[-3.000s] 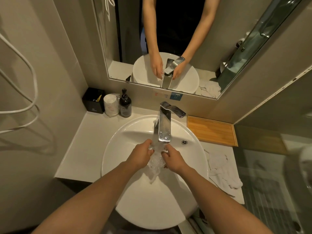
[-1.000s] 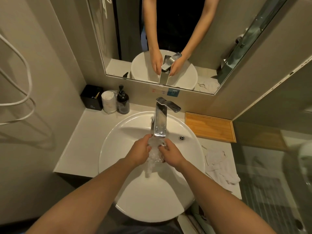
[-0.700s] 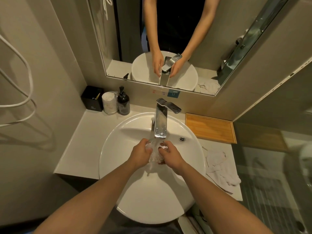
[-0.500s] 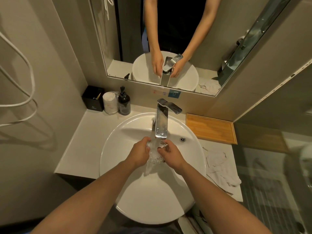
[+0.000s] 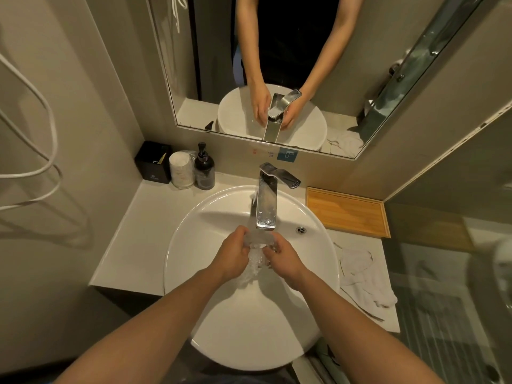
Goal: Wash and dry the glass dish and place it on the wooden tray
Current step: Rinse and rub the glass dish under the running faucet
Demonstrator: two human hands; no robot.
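A small clear glass dish (image 5: 258, 245) is held under running water, just below the spout of the chrome tap (image 5: 266, 202). My left hand (image 5: 232, 257) grips its left side and my right hand (image 5: 282, 259) grips its right side, over the white round basin (image 5: 194, 245). Water splashes off the glass and blurs its outline, and my fingers hide most of it. The wooden tray (image 5: 347, 212) lies bare on the counter, right of the tap against the wall.
A crumpled white cloth (image 5: 363, 281) lies on the counter right of the basin. A black box (image 5: 153, 162), a wrapped white roll (image 5: 181, 170) and a dark pump bottle (image 5: 204, 169) stand at the back left. A mirror (image 5: 277, 65) hangs above; a glass partition stands at the right.
Both hands have stayed under the tap on the dish, shifting their fingers a little around it while the water keeps running. Nothing else has moved.
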